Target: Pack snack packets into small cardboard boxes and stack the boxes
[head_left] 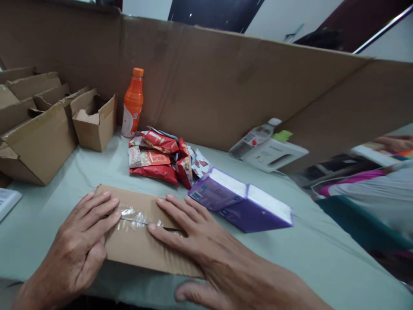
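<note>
A brown cardboard box [138, 247] lies near the table's front edge, its top flaps meeting at a seam. Clear tape [132, 217] covers the left part of that seam, while a dark gap shows toward the right. My left hand [77, 237] rests on the box's left end with its fingers stretched out. Across the right part of the top, my right hand [193, 232] presses flat, fingers spread and thumb hanging past the front edge. Just behind the right hand is a purple plastic-wrapped pack [232, 202] with white tops.
Red snack packets [155, 159] lie mid-table. An orange bottle [133, 103] stands behind them. Open cardboard boxes [48, 137] fill the left. A clear bottle [254, 137] leans beside a white container [274, 150]. A cardboard wall [226, 86] borders the back; another person [371, 189] sits right.
</note>
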`<state>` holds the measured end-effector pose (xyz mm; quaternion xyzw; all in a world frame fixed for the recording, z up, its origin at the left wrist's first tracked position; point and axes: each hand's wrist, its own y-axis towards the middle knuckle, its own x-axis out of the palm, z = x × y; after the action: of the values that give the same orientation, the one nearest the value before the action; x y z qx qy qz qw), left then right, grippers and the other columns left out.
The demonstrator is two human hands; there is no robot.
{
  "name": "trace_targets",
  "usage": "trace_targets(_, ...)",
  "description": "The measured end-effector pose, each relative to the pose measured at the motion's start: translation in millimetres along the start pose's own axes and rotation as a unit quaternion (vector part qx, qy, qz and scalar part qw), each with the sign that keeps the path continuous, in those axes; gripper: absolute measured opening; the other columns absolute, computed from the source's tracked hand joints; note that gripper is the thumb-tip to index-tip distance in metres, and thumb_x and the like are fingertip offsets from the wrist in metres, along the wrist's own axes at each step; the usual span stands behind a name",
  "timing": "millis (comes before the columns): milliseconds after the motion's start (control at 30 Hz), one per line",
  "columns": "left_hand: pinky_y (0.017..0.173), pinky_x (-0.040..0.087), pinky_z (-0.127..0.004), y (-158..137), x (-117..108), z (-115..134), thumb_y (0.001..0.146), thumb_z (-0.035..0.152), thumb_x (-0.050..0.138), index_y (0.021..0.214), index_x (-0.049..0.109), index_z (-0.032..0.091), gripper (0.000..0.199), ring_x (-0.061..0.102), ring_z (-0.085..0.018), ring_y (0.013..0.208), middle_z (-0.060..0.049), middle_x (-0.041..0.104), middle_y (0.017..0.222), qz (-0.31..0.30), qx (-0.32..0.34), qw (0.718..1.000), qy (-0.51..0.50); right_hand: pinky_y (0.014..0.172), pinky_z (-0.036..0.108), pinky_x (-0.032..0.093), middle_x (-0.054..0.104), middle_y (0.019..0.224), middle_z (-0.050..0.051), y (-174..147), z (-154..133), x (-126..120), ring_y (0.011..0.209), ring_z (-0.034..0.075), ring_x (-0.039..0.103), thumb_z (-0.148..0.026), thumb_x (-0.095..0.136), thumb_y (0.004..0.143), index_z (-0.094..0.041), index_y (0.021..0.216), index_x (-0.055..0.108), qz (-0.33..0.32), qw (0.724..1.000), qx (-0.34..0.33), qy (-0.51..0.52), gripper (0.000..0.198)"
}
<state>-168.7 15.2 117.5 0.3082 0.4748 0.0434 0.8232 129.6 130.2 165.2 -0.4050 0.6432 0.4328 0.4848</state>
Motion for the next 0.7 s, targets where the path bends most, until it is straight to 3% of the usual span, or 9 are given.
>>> trace_targets(167, 0.133, 0.028, -0.047, 1.3, 2.9, -2.0, 0.096, 0.012, 0.045, 0.147, 0.060, 0.030, 0.056, 0.045, -0.025, 0.154, 0.001, 0.060, 0.156, 0.019, -0.004, 1.000, -0.009, 0.115, 0.071, 0.038, 0.033, 0.172, 0.019, 11.2, 11.7, 5.1, 0.157, 0.046, 0.032, -0.063, 0.077, 0.084, -0.034, 0.158, 0.051, -0.059, 0.997, 0.010, 0.042, 0.084)
trace_targets(367, 0.135, 0.022, -0.041, -9.7, 3.7, 11.9, 0.097, 0.012, 0.048, 0.151, 0.055, 0.032, 0.058, 0.042, -0.023, 0.155, 0.003, 0.057, 0.158, 0.020, 0.005, 1.000, -0.016, 0.112, 0.064, 0.043, 0.040, 0.169, 0.019, -0.4, -14.3, -6.2, 0.152, 0.044, 0.040, -0.039, 0.082, 0.076, -0.032, 0.153, 0.058, -0.058, 0.998, 0.020, 0.027, 0.081)
trace_targets(533, 0.134, 0.027, -0.043, -6.3, 23.4, 48.4, 0.100, 0.017, 0.053, 0.151, 0.055, 0.029, 0.053, 0.045, -0.025, 0.154, -0.001, 0.059, 0.158, -0.007, 0.043, 0.999, -0.019, 0.113, 0.057, 0.048, 0.045, 0.167, 0.014, -65.7, -40.4, -14.2, 0.151, 0.038, 0.045, -0.038, 0.077, 0.081, -0.033, 0.152, 0.059, 0.002, 0.998, 0.056, -0.037, 0.073)
trace_targets(700, 0.127, 0.040, -0.054, 14.8, 48.8, 78.7, 0.106, 0.040, 0.056, 0.163, 0.039, 0.023, 0.062, 0.033, -0.033, 0.160, -0.012, 0.039, 0.171, -0.105, 0.144, 0.984, -0.020, 0.100, 0.052, 0.061, 0.044, 0.167, 0.011, -183.5, -43.6, 1.7, 0.142, 0.037, 0.057, -0.043, 0.073, 0.088, -0.038, 0.162, 0.045, 0.061, 0.971, 0.173, -0.150, 0.080)
